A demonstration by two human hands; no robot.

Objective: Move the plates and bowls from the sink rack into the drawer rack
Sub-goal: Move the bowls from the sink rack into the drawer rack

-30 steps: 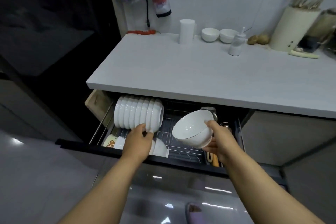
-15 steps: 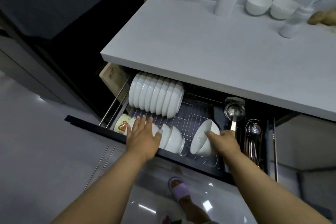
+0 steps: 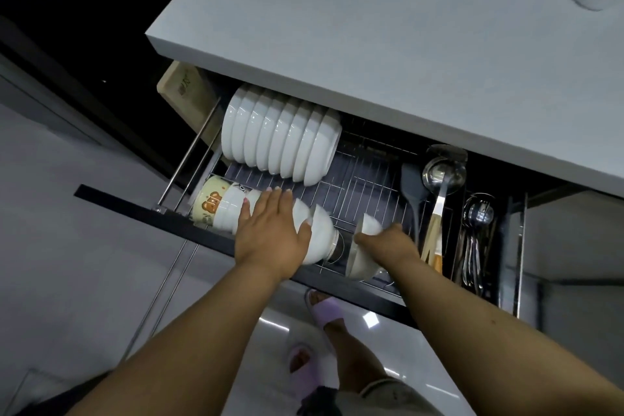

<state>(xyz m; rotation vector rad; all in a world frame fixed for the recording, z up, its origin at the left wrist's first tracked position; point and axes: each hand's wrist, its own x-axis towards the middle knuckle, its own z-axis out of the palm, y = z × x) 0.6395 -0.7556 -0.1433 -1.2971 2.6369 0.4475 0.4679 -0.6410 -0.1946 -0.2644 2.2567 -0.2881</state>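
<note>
One white bowl [image 3: 363,260], a second ago held above the drawer rack [image 3: 368,179], now stands on edge in its front row, nearly stowed. Right hand [image 3: 393,241] grips its rim from the right. Left hand [image 3: 270,233], fingers spread flat, steadies the neighbouring bowl stack [image 3: 314,230].

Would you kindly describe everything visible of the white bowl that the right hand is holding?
The plain white glazed bowl looks ceramic and stands on edge in the front row of the wire drawer rack, a small gap right of the row of white bowls. The right hand grips its rim, hiding part of it.
</note>
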